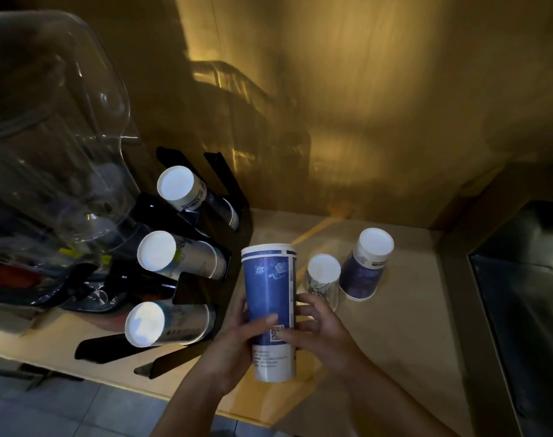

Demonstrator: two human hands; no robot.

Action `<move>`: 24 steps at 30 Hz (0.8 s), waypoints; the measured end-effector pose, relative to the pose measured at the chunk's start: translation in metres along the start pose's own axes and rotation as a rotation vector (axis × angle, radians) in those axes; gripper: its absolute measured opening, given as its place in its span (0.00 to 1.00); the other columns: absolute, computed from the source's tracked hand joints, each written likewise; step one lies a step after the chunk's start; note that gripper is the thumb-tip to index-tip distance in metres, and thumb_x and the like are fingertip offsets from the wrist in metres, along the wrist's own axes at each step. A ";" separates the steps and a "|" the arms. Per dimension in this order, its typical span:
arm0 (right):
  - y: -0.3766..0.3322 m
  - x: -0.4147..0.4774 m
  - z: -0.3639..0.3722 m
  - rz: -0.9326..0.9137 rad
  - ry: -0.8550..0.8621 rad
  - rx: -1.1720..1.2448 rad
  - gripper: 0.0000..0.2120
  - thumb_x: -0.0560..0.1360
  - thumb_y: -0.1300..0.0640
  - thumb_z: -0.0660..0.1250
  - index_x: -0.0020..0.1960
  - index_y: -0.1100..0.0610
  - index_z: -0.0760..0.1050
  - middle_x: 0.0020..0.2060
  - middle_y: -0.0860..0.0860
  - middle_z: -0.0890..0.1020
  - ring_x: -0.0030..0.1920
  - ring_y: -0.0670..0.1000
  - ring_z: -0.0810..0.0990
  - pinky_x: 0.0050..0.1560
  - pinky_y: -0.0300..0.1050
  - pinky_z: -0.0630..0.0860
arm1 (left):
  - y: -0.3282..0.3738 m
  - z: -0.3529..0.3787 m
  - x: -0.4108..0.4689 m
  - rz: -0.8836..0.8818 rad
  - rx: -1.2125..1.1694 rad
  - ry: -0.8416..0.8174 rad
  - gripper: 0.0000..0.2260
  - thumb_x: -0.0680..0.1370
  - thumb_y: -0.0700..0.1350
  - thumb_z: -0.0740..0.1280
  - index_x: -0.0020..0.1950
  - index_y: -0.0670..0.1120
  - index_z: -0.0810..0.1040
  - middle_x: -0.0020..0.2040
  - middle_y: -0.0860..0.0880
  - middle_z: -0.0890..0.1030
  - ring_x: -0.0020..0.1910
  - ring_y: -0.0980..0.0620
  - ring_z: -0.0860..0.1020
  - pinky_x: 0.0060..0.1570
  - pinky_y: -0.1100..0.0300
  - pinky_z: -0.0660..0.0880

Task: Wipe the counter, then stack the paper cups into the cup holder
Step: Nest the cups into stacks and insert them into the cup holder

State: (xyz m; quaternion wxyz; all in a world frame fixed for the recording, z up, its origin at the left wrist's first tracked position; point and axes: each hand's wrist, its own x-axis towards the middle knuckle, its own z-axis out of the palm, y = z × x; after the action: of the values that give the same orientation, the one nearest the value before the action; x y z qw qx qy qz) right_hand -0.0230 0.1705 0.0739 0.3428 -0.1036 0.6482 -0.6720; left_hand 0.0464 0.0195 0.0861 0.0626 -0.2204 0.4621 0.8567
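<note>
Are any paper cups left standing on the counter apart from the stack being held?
Yes, a small white cup and a larger dark blue cup stand upside down on the counter.

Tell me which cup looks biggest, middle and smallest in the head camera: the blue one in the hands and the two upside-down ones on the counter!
1. Tall blue cup, though it is nearest the camera.
2. Dark blue cup.
3. Small white cup.
</note>
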 end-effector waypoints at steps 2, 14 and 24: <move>-0.006 0.000 -0.001 -0.043 -0.045 -0.059 0.32 0.58 0.51 0.78 0.58 0.43 0.68 0.55 0.46 0.77 0.51 0.46 0.79 0.46 0.44 0.79 | 0.009 0.007 -0.001 0.076 0.112 0.059 0.36 0.59 0.47 0.77 0.65 0.53 0.71 0.58 0.46 0.82 0.56 0.46 0.81 0.49 0.50 0.79; -0.108 0.003 -0.013 -0.705 0.284 -0.440 0.13 0.71 0.64 0.69 0.50 0.48 0.78 0.46 0.43 0.79 0.50 0.44 0.77 0.50 0.35 0.72 | 0.052 0.045 0.002 0.661 0.919 0.401 0.47 0.63 0.50 0.79 0.73 0.57 0.53 0.69 0.51 0.67 0.66 0.53 0.69 0.64 0.47 0.72; -0.146 -0.005 0.000 -0.709 -0.009 -0.598 0.04 0.73 0.60 0.67 0.42 0.57 0.81 0.39 0.41 0.79 0.45 0.45 0.76 0.54 0.51 0.70 | 0.048 0.061 -0.013 0.826 1.187 0.444 0.46 0.65 0.57 0.75 0.66 0.73 0.41 0.58 0.51 0.68 0.51 0.64 0.62 0.46 0.76 0.60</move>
State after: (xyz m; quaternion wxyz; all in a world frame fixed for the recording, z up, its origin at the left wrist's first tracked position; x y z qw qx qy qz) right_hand -0.0670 0.1628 0.2132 0.0500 -0.4162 0.7366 -0.5308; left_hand 0.0234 0.0439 0.1578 -0.2499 -0.1262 0.8926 0.3535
